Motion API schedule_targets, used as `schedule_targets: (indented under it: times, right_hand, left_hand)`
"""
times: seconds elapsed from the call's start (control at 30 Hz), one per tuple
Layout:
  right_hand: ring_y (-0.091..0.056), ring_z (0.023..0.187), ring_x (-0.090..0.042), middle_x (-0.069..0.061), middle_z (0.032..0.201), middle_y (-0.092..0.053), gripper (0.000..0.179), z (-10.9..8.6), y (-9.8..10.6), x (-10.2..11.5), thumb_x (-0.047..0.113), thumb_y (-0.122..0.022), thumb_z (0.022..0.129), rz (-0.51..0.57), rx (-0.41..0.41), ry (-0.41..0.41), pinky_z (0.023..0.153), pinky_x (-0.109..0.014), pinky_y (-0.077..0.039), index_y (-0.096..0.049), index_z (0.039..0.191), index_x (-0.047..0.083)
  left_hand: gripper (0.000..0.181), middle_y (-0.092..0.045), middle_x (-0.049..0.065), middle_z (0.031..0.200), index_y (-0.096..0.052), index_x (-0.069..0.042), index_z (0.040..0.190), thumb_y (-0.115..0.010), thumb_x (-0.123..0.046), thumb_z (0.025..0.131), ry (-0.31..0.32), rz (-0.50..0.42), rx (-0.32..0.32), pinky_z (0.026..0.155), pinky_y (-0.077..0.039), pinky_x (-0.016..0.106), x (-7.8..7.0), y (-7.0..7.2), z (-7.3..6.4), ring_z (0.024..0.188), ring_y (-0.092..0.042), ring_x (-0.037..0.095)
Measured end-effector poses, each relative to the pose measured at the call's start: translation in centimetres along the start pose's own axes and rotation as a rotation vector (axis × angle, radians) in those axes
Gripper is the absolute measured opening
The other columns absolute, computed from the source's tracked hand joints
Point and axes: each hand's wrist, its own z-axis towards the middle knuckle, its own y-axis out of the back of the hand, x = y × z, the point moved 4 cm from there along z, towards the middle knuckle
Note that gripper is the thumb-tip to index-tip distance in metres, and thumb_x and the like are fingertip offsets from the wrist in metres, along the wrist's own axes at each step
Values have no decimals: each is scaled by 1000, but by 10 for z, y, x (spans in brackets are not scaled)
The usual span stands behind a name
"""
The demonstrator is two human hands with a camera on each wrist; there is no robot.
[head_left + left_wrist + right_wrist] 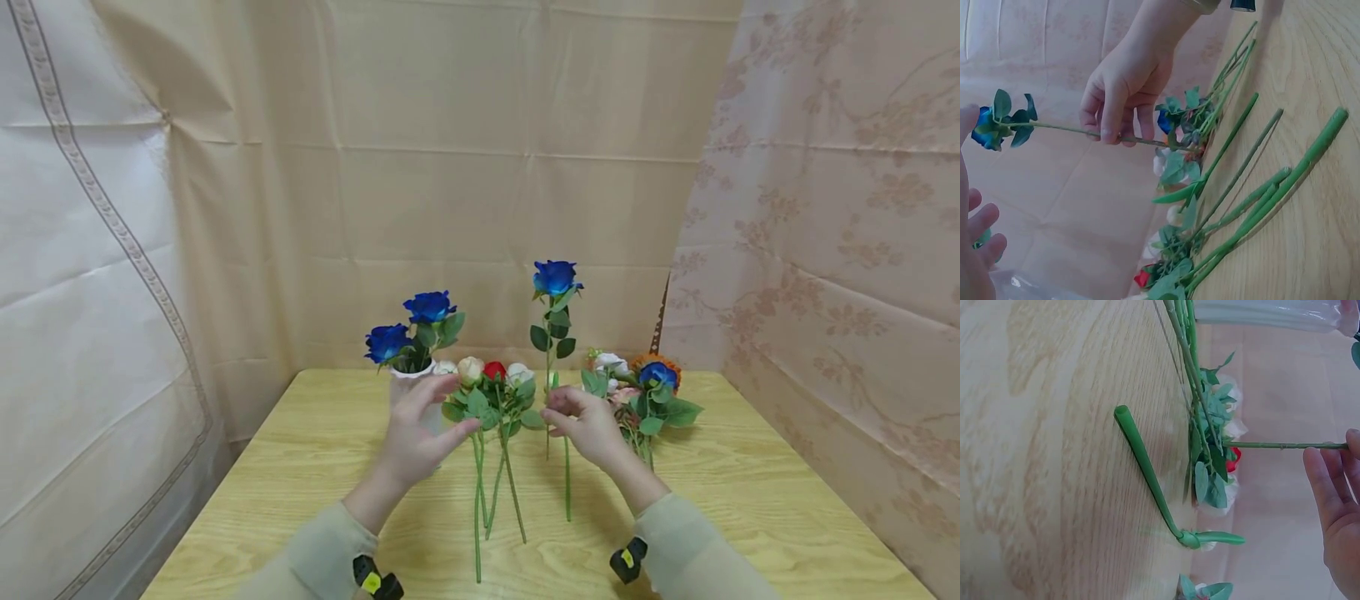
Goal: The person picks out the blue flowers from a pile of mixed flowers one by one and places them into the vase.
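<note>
My right hand (592, 427) pinches the thin stem of a blue rose (555, 277) between thumb and fingertips. The rose stands upright, its bloom well above the hand and its stem (1272, 445) running down below the fingers. My left hand (420, 429) is spread with thumb and fingers apart, in front of a white vase (411, 379); whether it touches the vase I cannot tell. In the vase stand two blue roses (430, 307), leaning outward over its rim. Only part of the left hand (979, 244) shows at the edge of the left wrist view.
Between the hands lie several flowers, a red one (494, 370) and pale ones (470, 371) among them, stems toward me. A separate green stem (1141, 450) lies beside them. At the right is a bunch with a blue rose (659, 374) and an orange bloom (678, 363) on the wooden table (300, 500).
</note>
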Motion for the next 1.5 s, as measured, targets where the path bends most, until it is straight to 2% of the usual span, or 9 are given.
schedule_targets:
  times: [0.03,0.2,0.27,0.43,0.67,0.8,1.07,1.3,1.5]
  right_hand:
    - [-69,82,-28,-8,91,-69,11,0,0,0,4,-73,94,1,0,3,64,-39,-62,-69,103,4]
    - [-69,82,-28,-8,92,-68,11,-2,-2,1,4,-74,93,-7,2,6,63,-34,-62,-69,104,4]
    - [-69,82,-26,-8,93,-68,12,-3,-2,1,5,-74,93,-13,2,2,64,-36,-62,-69,104,5]
    - [-69,82,-24,-8,93,-68,12,-4,-4,1,5,-74,94,-8,4,-1,65,-39,-62,-70,105,5]
    - [-69,85,-29,-9,95,-69,17,-6,-7,-2,6,-74,94,19,13,-12,67,-40,-62,-70,110,3]
    - [-69,82,-26,-8,93,-68,15,-7,-9,-2,7,-74,94,4,13,-15,67,-43,-62,-70,108,4]
    - [-68,81,-25,-9,94,-67,14,-8,-12,-7,8,-74,94,14,4,-13,67,-42,-62,-70,108,5]
    - [-69,82,-23,-8,95,-68,14,-9,-13,-6,6,-74,94,31,0,-27,66,-39,-62,-71,108,5]
    - [-70,82,-21,-8,94,-70,14,-10,-17,-6,3,-74,93,46,-3,-22,65,-37,-62,-71,107,4]
  left_hand:
    - [65,-66,7,126,-61,-6,133,-91,-14,75,8,8,2,104,-44,46,0,-2,0,113,-63,28]
    - [64,-64,1,131,-59,-10,138,-87,-23,82,61,11,30,106,-43,46,3,-13,0,116,-62,23]
    - [63,-63,-1,133,-58,-11,139,-85,-27,84,96,10,43,98,-52,43,4,-18,-1,117,-61,21]
    - [63,-63,-2,132,-59,-11,139,-84,-33,85,165,32,51,91,-55,39,5,-29,1,114,-62,21]
    - [60,-63,-2,132,-59,-12,138,-82,-37,88,263,0,76,90,-55,40,7,-44,7,114,-63,27]
    - [61,-62,-2,133,-58,-13,139,-81,-40,89,318,-28,89,90,-54,39,9,-51,10,113,-63,22]
    - [60,-62,-1,131,-58,-13,139,-79,-40,90,376,-66,100,91,-54,41,9,-61,17,111,-60,14]
    - [56,-61,4,130,-58,-10,137,-80,-32,90,414,-119,105,92,-53,48,12,-70,22,114,-60,30]
    - [54,-63,4,126,-59,-10,136,-79,-32,91,455,-133,116,92,-51,54,14,-75,24,112,-60,27]
